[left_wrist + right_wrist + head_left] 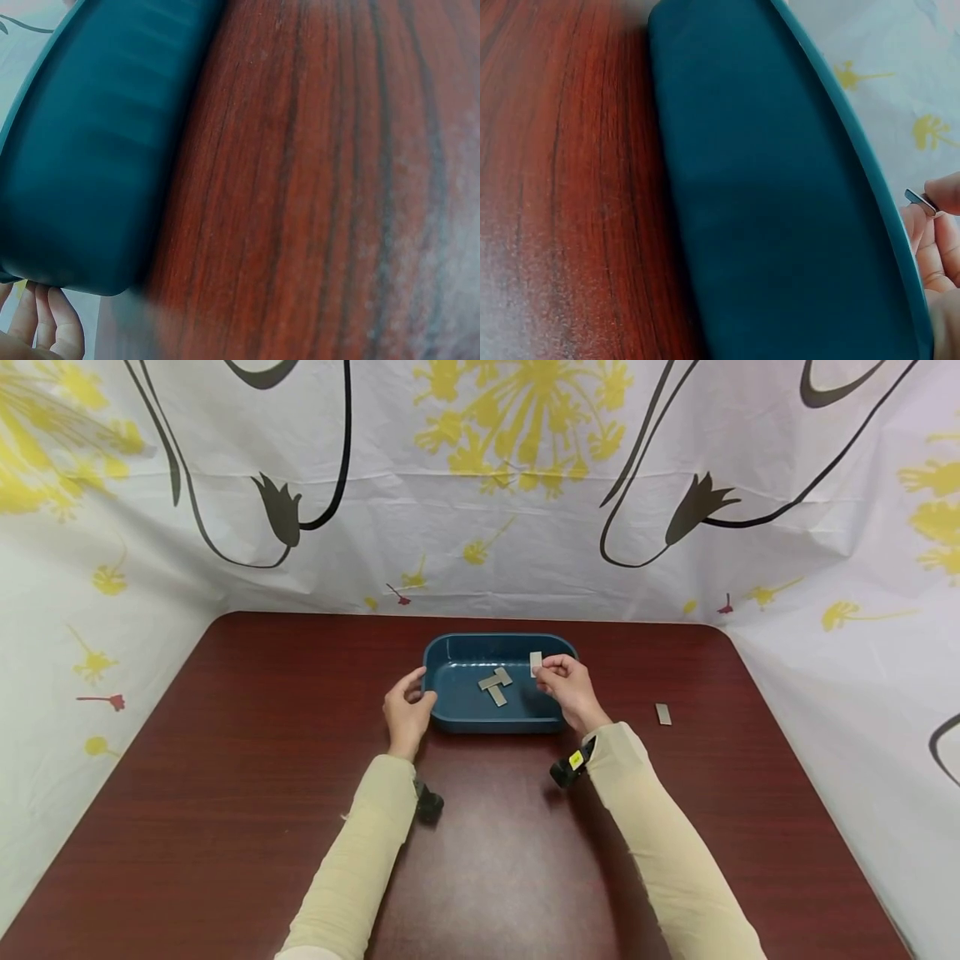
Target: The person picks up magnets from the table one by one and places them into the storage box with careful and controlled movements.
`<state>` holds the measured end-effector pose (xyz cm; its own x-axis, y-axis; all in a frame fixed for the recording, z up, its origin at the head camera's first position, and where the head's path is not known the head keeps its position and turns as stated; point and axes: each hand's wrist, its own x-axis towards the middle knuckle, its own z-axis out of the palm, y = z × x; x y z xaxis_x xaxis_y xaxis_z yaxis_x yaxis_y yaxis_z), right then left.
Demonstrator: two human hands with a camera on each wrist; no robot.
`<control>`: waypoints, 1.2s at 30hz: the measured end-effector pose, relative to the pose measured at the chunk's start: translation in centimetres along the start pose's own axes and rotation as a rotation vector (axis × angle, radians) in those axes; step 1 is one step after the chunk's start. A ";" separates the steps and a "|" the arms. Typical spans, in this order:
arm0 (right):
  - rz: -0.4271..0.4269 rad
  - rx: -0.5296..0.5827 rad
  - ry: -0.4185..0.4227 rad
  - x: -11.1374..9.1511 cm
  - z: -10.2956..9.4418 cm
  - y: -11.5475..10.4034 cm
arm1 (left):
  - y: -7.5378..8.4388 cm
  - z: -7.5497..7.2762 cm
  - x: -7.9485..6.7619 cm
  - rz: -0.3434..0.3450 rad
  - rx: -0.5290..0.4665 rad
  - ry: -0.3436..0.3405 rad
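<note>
A dark blue rectangular tray [495, 726] stands near the table's far edge. Small flat grey rectangular pieces [498, 696] lie inside it, some overlapping. Raised over the tray's right end, my right hand [573, 693] pinches another flat piece [536, 663] between thumb and fingers; the right wrist view shows this piece [921, 202] edge-on past the rim. At the opposite end, my left hand [408, 714] holds the tray, thumb and fingers curved at its rim. From the left wrist, my fingertips [66, 319] show against the tray's outer wall [82, 187].
One more grey piece [663, 714] lies on the reddish-brown table [225, 777], right of the tray. A white cloth [517, 568] with yellow and grey flower prints hangs behind the table and along both sides.
</note>
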<state>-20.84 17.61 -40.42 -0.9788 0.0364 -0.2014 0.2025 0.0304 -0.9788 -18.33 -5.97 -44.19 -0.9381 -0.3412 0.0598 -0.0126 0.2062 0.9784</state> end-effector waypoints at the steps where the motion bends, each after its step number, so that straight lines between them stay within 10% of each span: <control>1: 0.004 0.002 -0.001 0.1 0.0 0.0 | 0.0 0.0 0.0 0.000 0.002 -0.001; 36: 0.084 -0.364 0.026 2.1 1.0 0.5 | -0.2 0.0 0.0 0.008 0.011 -0.009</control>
<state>-22.85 16.73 -41.38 -0.9582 0.0791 -0.2750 0.2840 0.3794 -0.8806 -18.36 -6.04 -44.40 -0.9413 -0.3312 0.0657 -0.0090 0.2191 0.9757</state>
